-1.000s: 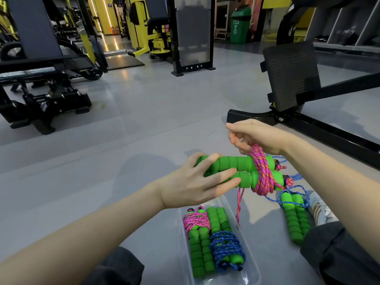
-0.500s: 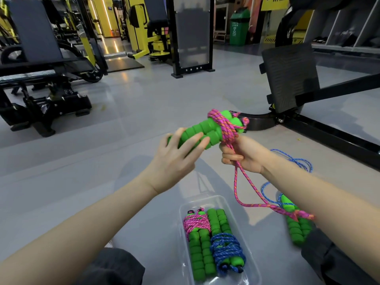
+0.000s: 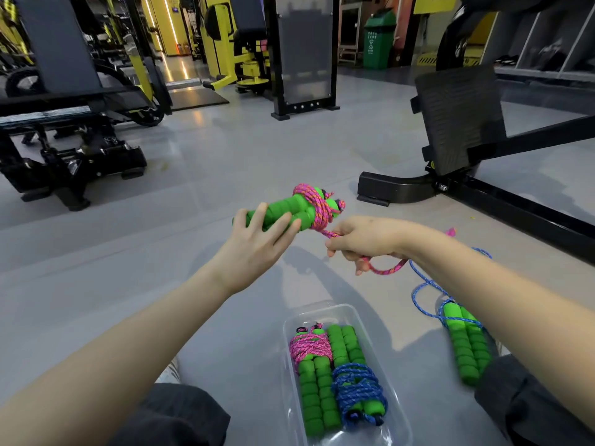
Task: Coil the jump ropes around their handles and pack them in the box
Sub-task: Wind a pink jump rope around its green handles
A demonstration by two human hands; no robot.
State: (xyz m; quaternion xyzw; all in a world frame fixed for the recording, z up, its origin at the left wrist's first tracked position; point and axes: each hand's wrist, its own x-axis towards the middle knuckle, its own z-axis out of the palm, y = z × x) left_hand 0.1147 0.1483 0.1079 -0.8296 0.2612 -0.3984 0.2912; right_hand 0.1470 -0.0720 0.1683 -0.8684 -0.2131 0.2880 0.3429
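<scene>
My left hand [image 3: 257,239] grips the two green foam handles [image 3: 283,214] of a jump rope, held in the air above the floor. Pink cord [image 3: 314,206] is wound thickly around their far end. My right hand [image 3: 363,241] is closed on the loose pink cord tail [image 3: 386,270] just below and right of the handles. A clear plastic box [image 3: 357,313] on the floor between my knees holds two coiled ropes, one pink [image 3: 309,347] and one blue [image 3: 355,387]. Another blue rope [image 3: 463,342] with green handles lies uncoiled on the floor at right.
A black gym machine base [image 3: 450,188] with a tilted footplate stands close ahead on the right. A black bench frame [image 3: 70,162] sits at left. Grey floor stretches between them. My dark trouser knees flank the box.
My right hand went from above the handles to beside them, drawing the pink cord around; the loose tail has grown much shorter. The handles rose, then settled at mid-height.
</scene>
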